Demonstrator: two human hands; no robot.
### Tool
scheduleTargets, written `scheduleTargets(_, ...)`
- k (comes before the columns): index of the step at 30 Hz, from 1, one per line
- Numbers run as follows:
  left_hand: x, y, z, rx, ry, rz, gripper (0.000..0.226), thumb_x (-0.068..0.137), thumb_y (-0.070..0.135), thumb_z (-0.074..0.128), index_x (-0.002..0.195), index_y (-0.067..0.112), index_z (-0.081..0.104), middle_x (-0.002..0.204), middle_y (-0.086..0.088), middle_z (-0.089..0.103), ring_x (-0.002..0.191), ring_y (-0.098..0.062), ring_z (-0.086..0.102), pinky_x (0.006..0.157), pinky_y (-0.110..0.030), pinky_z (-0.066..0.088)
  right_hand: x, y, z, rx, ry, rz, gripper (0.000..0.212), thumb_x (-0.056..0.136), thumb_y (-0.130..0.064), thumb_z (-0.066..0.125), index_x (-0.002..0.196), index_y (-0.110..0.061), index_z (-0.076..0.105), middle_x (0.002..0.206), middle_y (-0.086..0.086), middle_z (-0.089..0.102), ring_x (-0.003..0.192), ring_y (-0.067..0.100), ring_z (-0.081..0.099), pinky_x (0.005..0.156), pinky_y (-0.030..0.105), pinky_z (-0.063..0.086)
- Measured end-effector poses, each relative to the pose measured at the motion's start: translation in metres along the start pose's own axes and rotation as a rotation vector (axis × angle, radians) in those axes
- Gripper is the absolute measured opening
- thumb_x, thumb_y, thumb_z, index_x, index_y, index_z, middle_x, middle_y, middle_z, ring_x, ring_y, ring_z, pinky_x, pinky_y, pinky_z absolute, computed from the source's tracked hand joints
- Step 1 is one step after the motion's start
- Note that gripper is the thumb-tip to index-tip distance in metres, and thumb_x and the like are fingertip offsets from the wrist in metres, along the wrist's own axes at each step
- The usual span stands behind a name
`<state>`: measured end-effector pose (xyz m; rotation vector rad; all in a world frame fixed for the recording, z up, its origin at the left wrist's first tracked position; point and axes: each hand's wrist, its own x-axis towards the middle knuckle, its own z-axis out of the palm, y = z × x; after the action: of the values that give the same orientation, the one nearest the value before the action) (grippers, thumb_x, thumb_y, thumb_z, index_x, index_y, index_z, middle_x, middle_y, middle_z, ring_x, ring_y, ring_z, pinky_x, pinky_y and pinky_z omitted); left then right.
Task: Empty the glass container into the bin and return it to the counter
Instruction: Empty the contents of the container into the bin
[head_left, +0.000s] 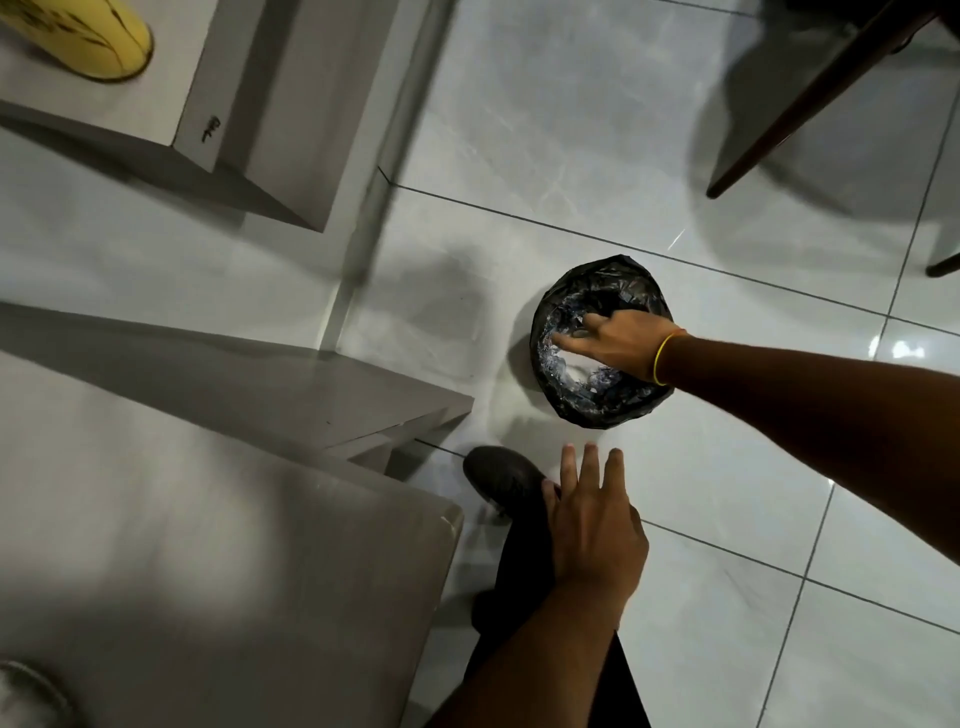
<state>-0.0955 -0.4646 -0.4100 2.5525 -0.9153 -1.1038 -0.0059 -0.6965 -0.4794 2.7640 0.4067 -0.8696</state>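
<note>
A small round bin (639, 402) lined with a black bag stands on the tiled floor. My right hand (623, 340), with a yellow band on the wrist, reaches over the bin's mouth, fingers spread around a clear glass container (569, 364). The container shows only as a shiny, pale ring inside the bin's opening, and its outline is hard to separate from the liner. My left hand (592, 525) hovers lower down above my leg with its fingers extended and nothing in it. The pale counter (208, 571) fills the lower left.
A second white ledge (130, 104) at the upper left carries a yellow object (88, 36). Dark wooden chair legs (789, 119) stand at the upper right. My dark shoe (498, 478) is on the floor beside the counter's corner, just below the bin.
</note>
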Motion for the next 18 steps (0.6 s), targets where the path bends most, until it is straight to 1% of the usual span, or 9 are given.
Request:
scheduleTargets(2,-0.003,0.003,0.005,0.007,-0.003,0.018,0.062,0.103,0.023,0.058,0.16,0.023,0.036,0.173,-0.008,0.032,0.163,-0.034,0.013,0.123,-0.066,0.026,0.001,-0.001,-0.001,0.023,-0.004,0.017,0.08,0.103,-0.002,0.042,0.165,-0.035,0.004,0.119,0.02,0.056,0.069,0.033,0.06,0.057,0.039,0.041)
scheduleTargets(5,-0.004,0.004,0.01,0.012,0.012,0.044,0.062,0.101,0.022,0.059,0.159,0.025,0.036,0.173,-0.008,0.034,0.163,-0.034,0.016,0.123,-0.065,0.028,0.001,-0.003,-0.003,-0.082,-0.075,0.02,0.055,0.105,-0.008,0.041,0.159,-0.009,0.028,0.127,0.018,0.06,0.089,0.033,0.073,0.071,0.04,0.052)
scheduleTargets(6,-0.003,0.004,0.011,0.009,0.02,0.048,0.063,0.101,0.022,0.06,0.159,0.025,0.036,0.173,-0.008,0.034,0.163,-0.034,0.016,0.123,-0.065,0.028,0.002,-0.002,-0.002,-0.08,-0.074,0.037,0.055,0.104,-0.009,0.042,0.158,-0.007,0.029,0.126,0.018,0.061,0.09,0.033,0.074,0.073,0.04,0.056)
scheduleTargets(9,-0.002,0.004,0.008,0.021,0.023,0.043,0.065,0.102,0.022,0.059,0.161,0.024,0.033,0.174,-0.008,0.03,0.163,-0.033,0.012,0.124,-0.064,0.024,0.003,0.001,0.009,0.037,-0.006,0.041,0.075,0.103,-0.005,0.043,0.164,-0.029,0.007,0.116,0.019,0.057,0.071,0.033,0.064,0.058,0.039,0.049)
scheduleTargets(10,-0.002,0.003,0.007,0.022,0.024,0.035,0.065,0.102,0.022,0.059,0.162,0.024,0.032,0.175,-0.008,0.029,0.164,-0.033,0.011,0.124,-0.064,0.023,0.003,0.0,0.008,0.059,-0.008,0.048,0.074,0.104,-0.005,0.042,0.163,-0.032,0.006,0.116,0.019,0.056,0.073,0.033,0.064,0.058,0.04,0.048)
scheduleTargets(12,-0.001,0.002,0.002,0.019,0.04,0.019,0.066,0.102,0.022,0.06,0.162,0.024,0.032,0.174,-0.009,0.03,0.164,-0.033,0.012,0.124,-0.063,0.024,0.004,-0.003,0.011,0.092,-0.029,0.091,0.059,0.105,-0.007,0.04,0.16,-0.017,0.022,0.124,0.02,0.059,0.088,0.035,0.071,0.07,0.041,0.056)
scheduleTargets(14,-0.001,0.004,-0.002,0.005,0.064,-0.006,0.066,0.101,0.022,0.061,0.161,0.024,0.034,0.173,-0.009,0.032,0.163,-0.033,0.014,0.123,-0.064,0.026,0.003,0.0,0.015,0.199,-0.015,0.192,0.052,0.104,-0.011,0.044,0.155,-0.011,0.032,0.123,0.021,0.059,0.089,0.037,0.073,0.075,0.043,0.061)
scheduleTargets(16,-0.002,0.006,-0.01,-0.008,0.088,-0.022,0.066,0.1,0.022,0.061,0.16,0.024,0.036,0.173,-0.008,0.034,0.163,-0.033,0.016,0.123,-0.065,0.028,-0.006,0.001,0.014,0.425,0.024,0.336,0.056,0.104,-0.021,0.05,0.156,-0.023,0.029,0.122,0.023,0.057,0.085,0.045,0.073,0.069,0.042,0.058)
scheduleTargets(18,-0.004,0.009,-0.018,-0.008,0.106,-0.029,0.067,0.097,0.022,0.062,0.16,0.024,0.037,0.172,-0.007,0.036,0.162,-0.032,0.019,0.122,-0.065,0.031,-0.02,0.003,0.007,0.723,0.062,0.5,0.059,0.102,-0.037,0.056,0.154,-0.034,0.029,0.126,0.027,0.059,0.092,0.052,0.071,0.074,0.047,0.056)
